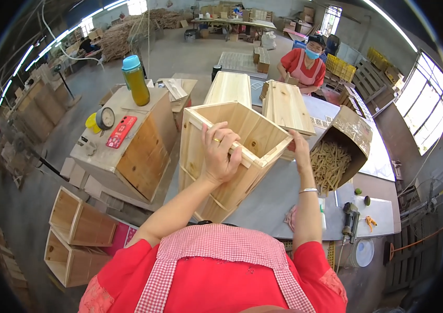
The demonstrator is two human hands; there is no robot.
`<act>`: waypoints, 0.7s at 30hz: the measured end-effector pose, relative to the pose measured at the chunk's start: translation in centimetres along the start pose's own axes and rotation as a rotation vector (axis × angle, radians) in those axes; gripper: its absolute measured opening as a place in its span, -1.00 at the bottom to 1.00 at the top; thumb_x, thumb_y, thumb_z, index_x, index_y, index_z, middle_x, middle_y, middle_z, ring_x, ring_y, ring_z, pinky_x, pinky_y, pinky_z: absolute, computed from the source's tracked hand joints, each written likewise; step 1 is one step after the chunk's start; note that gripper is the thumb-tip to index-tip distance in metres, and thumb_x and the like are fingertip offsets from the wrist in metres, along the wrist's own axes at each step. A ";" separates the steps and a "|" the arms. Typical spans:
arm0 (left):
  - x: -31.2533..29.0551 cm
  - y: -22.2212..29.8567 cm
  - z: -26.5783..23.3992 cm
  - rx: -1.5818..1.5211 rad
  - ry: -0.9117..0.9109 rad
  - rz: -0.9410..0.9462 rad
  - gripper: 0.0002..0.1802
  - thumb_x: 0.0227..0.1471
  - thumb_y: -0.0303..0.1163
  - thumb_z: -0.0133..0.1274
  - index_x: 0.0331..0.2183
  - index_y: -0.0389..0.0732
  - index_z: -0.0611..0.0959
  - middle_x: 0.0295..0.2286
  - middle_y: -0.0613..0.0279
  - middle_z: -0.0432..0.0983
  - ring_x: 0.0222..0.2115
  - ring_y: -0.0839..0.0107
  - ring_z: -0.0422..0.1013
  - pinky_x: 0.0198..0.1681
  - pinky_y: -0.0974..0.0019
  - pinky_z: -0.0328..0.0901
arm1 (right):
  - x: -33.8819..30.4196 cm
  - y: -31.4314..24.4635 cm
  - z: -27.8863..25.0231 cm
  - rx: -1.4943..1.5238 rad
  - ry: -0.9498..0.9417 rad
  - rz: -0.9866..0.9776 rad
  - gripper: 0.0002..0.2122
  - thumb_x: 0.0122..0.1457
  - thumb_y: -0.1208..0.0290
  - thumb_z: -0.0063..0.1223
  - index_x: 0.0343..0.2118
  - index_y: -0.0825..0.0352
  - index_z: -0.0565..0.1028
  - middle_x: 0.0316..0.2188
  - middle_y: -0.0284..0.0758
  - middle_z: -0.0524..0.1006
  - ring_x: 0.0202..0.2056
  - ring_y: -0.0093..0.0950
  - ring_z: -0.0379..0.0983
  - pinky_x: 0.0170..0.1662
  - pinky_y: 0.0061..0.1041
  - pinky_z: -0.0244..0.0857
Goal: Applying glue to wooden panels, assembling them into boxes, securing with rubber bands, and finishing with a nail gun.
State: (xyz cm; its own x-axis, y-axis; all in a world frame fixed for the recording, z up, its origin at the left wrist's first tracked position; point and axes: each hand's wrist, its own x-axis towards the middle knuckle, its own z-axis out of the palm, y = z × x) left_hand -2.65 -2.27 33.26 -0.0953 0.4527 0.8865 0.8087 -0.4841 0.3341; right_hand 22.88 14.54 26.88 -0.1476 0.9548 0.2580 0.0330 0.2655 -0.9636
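Note:
A tall, open-topped box point(192, 156) of pale knotty wood stands tilted on the grey worktable in front of me. My left hand point(221, 152) wraps over its near rim, a ring on one finger, with the thumb lying across the edge strip. At the box's right corner, my right hand point(300, 151) grips the rim; some of its fingertips are hidden behind the wood. Just beyond are a second wooden box point(227, 87) and another one lying on its side point(287, 107).
Right of my hand, a cardboard carton point(349, 130) spills wooden strips point(330, 164). A power tool point(350, 219) lies at the table's right edge. On a left-hand cabinet point(145, 161) stand a bottle point(137, 83) and a red phone point(121, 131). A masked co-worker point(305, 65) works across the table.

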 end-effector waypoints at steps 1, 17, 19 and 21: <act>-0.5 0.1 -0.5 0.011 -0.007 -0.024 -0.78 -0.03 -0.24 -0.03 -0.35 -0.14 0.56 -0.29 0.21 0.45 0.05 0.09 0.27 0.29 -0.18 -0.20 | -0.7 0.4 1.3 0.077 0.003 -0.076 -0.56 0.36 0.09 -0.18 0.03 0.37 0.50 -0.17 -0.35 0.54 -0.28 -0.61 0.44 -0.19 -0.60 0.34; -8.4 4.1 -3.7 0.229 -0.046 0.132 -0.50 -0.01 -0.09 0.00 -0.05 -0.13 0.59 -0.11 0.16 0.47 0.09 0.13 0.26 0.31 -0.13 -0.34 | 4.0 -1.2 4.8 0.124 0.079 0.013 -0.80 0.22 0.33 0.02 -0.32 0.36 0.58 -0.39 -0.41 0.50 -0.28 -0.58 0.34 -0.15 -0.46 0.26; -9.4 4.1 -4.6 0.221 -0.125 0.095 -0.47 -0.02 -0.09 0.01 -0.03 -0.13 0.58 -0.06 0.15 0.45 0.09 0.14 0.26 0.31 -0.12 -0.35 | 3.1 -1.8 5.1 0.070 0.069 -0.093 -0.77 0.23 0.29 0.01 -0.27 0.37 0.58 -0.35 -0.39 0.51 -0.26 -0.56 0.35 -0.13 -0.39 0.28; -9.7 4.0 -4.8 0.224 -0.215 0.025 -0.46 -0.01 -0.11 0.01 0.00 -0.15 0.57 -0.02 0.17 0.42 0.09 0.13 0.26 0.31 -0.13 -0.34 | 2.5 -2.7 5.0 0.201 0.007 0.101 -0.74 0.21 0.22 -0.03 -0.39 0.33 0.55 -0.42 -0.39 0.50 -0.33 -0.55 0.38 -0.21 -0.44 0.27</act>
State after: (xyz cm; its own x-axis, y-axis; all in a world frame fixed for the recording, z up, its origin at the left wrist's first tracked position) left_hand -1.28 -12.22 27.56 0.0316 0.6022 0.7977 0.9193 -0.3307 0.2133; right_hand 17.46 15.59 29.76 -0.1470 0.9762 0.1595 -0.1501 0.1374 -0.9791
